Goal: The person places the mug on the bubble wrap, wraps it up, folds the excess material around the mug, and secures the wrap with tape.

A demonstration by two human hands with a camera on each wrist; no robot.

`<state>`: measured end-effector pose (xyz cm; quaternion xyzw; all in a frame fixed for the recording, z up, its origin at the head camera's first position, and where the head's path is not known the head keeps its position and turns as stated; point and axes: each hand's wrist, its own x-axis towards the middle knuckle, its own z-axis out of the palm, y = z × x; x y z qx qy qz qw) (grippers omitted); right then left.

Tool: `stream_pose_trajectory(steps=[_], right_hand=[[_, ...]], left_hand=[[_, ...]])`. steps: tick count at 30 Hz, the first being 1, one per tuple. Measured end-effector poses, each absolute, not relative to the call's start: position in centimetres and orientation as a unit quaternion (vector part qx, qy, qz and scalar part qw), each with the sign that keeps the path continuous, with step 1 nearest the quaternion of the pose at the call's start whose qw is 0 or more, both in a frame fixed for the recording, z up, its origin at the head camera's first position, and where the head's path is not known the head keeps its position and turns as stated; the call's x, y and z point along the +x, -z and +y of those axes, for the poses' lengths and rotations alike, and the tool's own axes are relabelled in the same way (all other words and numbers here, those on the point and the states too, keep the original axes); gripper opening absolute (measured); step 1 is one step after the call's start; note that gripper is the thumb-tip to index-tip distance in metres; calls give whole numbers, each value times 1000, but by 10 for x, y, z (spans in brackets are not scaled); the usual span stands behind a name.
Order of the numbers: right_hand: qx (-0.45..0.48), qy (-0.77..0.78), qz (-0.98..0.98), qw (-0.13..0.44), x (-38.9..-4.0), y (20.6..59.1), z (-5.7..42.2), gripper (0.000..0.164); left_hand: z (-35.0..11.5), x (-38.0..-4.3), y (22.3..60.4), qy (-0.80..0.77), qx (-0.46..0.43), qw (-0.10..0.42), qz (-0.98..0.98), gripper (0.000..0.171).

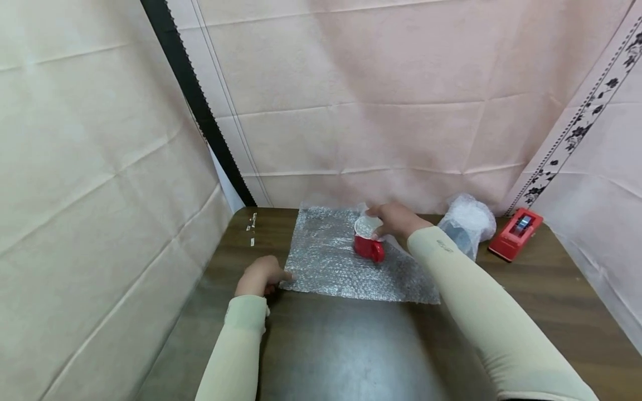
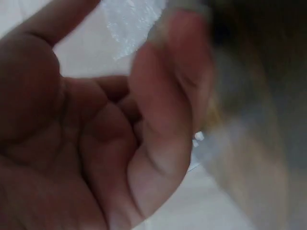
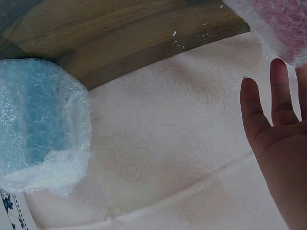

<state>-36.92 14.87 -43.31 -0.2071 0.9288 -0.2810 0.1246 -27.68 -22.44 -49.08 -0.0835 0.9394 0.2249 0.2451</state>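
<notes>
A red mug point(image 1: 366, 246) with a white inside and its handle towards me stands on a sheet of bubble wrap point(image 1: 326, 267). My right hand point(image 1: 397, 220) grips the mug near its rim, thumb on the near side and other fingers behind. In the right wrist view the mug point(image 3: 283, 19) shows pink through raised wrap beside my fingers point(image 3: 280, 91). At the sheet's near left corner, my left hand point(image 1: 261, 274) pinches the wrap's edge. Curled fingers point(image 2: 160, 110) show in the left wrist view, though the actual contact is hidden there.
Right of the sheet lies a bluish thing in bubble wrap point(image 1: 463, 223), beside a red tape dispenser point(image 1: 516, 234). Small white scraps point(image 1: 252, 241) dot the brown wooden table point(image 1: 341, 345) at the left. Pale cloth point(image 1: 401, 111) hangs along the back and sides.
</notes>
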Motion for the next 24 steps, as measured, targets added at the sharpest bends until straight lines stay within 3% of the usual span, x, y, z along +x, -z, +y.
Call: stream_pose_trajectory(steps=[7, 13, 24], right_hand=[[-205, 277, 931, 122, -371, 432, 141, 77], [-216, 275, 929, 118, -372, 431, 143, 75], [-255, 217, 938, 88, -371, 426, 137, 73]], left_hand=[[-238, -260, 481, -377, -19, 261, 888, 23], [-227, -271, 454, -453, 84, 206, 863, 26], [-121, -305, 403, -516, 208, 102, 825, 34]])
